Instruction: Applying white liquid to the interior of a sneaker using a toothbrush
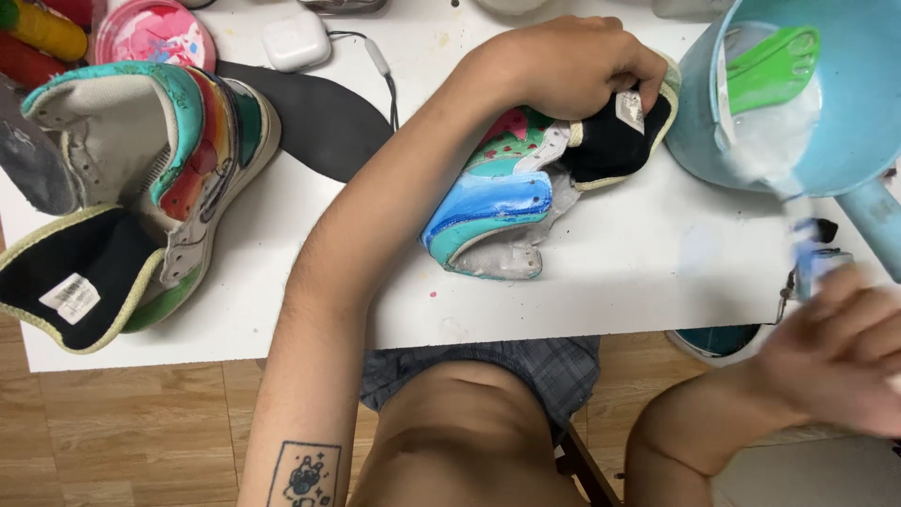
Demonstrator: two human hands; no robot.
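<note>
Blur smears the right hand [835, 361] at four o'clock; it grips a brush [805, 246] with a blue-and-white handle, its tip in the milky water of a light blue plastic scoop [845, 122] at two o'clock. At centre lies a painted sneaker [511, 202], glossy blue, teal and pink, with a black padded tongue bearing a small white tag. The left hand [568, 66] is clenched on the sneaker's collar. At nine o'clock lies a second painted sneaker [141, 188]; beyond it, a flat black insole [319, 117] and white earbud case [295, 39].

white rectangular label [69, 298] inside left shoe's tongue, smaller white label [630, 111] on held shoe's tongue
</note>
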